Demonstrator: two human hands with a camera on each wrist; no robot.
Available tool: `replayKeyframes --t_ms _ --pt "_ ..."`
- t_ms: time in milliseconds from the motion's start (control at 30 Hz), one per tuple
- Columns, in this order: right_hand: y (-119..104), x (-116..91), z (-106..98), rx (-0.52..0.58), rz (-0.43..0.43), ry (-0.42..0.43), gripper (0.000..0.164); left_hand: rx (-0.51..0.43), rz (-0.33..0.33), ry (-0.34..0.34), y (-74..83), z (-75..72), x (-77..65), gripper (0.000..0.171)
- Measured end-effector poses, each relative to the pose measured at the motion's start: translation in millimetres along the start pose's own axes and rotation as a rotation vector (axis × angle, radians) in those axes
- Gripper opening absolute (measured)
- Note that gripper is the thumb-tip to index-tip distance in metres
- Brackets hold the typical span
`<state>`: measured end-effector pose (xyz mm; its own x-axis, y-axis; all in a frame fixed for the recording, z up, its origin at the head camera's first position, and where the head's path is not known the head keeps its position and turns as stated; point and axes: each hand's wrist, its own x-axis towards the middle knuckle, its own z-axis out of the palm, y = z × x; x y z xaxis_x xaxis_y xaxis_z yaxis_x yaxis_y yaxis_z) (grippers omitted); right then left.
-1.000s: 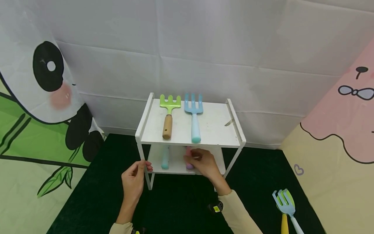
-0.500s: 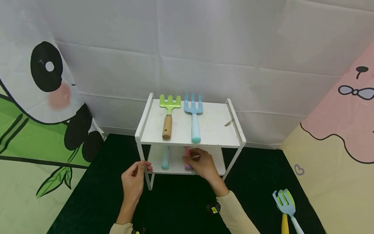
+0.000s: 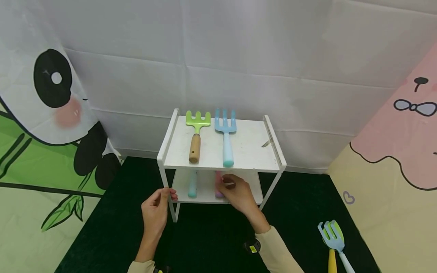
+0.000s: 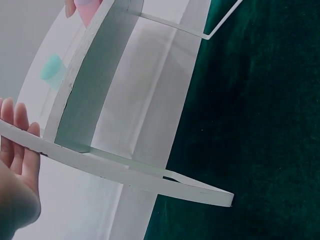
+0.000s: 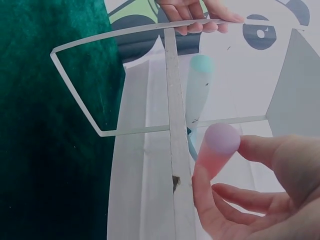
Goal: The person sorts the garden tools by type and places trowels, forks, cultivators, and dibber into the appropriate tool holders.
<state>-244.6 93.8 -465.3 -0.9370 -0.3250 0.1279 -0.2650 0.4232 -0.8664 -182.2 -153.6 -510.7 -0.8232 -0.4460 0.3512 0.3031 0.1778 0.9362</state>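
A small white two-tier rack [image 3: 250, 153] stands against the back cloth. My left hand [image 3: 155, 212] holds its left front leg [image 4: 115, 172], fingers behind the bar. At the lower shelf [image 3: 206, 191], my right hand [image 3: 240, 193] pinches a pink handle with a lilac end [image 5: 222, 139] between thumb and fingers; the rest of that tool is hidden beneath the upper shelf. To its left lies a teal handle [image 3: 192, 185], its far part also hidden. On top rest a green hand rake with a wooden handle [image 3: 196, 146] and a light blue garden fork [image 3: 227, 146].
On the dark green cloth [image 3: 211, 242] at right, another light blue fork [image 3: 332, 237] lies across a green tool with a yellow handle [image 3: 332, 261]. Printed cloth walls, a panda [image 3: 68, 113] at left and a pink figure [image 3: 403, 140] at right, flank the rack.
The pink handle has shifted slightly left on the lower shelf with my right hand. My left hand stays on the leg, and the tools on top have not moved.
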Motion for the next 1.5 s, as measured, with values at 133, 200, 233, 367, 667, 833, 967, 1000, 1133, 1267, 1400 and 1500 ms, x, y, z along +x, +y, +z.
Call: replayKeyframes --t_ms 133,200,233,367,667,833,967,1000,1133,1267,1400,1500 --pt "1.0 -4.1 -1.8 -0.005 0.009 0.019 0.04 -0.023 0.017 -0.006 14.6 0.7 -2.5 0.026" --pt "1.7 -6.7 -2.8 -0.003 0.01 0.034 0.039 -0.016 0.012 -0.008 19.2 0.3 -3.4 0.026" --pt "2.0 -7.7 -3.3 -0.003 0.007 0.041 0.039 -0.016 0.01 -0.011 17.5 -0.6 -3.0 0.026" --pt "1.6 -13.2 -6.6 0.006 -0.011 0.054 0.039 -0.021 0.002 -0.033 2.9 -5.2 1.0 0.025" --pt "4.8 -26.9 -12.5 0.002 -0.016 0.072 0.038 0.001 -0.012 -0.026 20.0 -4.2 -0.8 0.025" --pt "6.8 -34.3 -17.1 0.016 -0.03 0.077 0.04 0.019 -0.013 -0.019 34.1 -3.3 -4.1 0.026" --pt "10.3 -41.8 -20.8 0.026 -0.047 0.083 0.04 0.024 -0.028 -0.018 33.3 -2.4 -4.6 0.028" --pt "11.2 -43.8 -21.5 0.026 -0.053 0.086 0.04 0.027 -0.031 -0.018 32.4 -2.2 -4.7 0.028" --pt "16.7 -51.2 -22.3 0.032 -0.074 0.096 0.039 0.02 -0.042 -0.022 32.3 -1.1 -4.9 0.03" --pt "23.3 -58.2 -21.5 0.035 -0.104 0.112 0.037 0.018 -0.045 -0.029 32.0 -0.8 -4.9 0.031" --pt "27.2 -65.3 -22.1 0.027 -0.126 0.142 0.035 0.008 -0.046 -0.033 31.7 -0.4 -5.1 0.03" --pt "29.7 -70.9 -23.9 0.009 -0.137 0.162 0.035 0.0 -0.047 -0.03 33.4 0.1 -6.1 0.03"
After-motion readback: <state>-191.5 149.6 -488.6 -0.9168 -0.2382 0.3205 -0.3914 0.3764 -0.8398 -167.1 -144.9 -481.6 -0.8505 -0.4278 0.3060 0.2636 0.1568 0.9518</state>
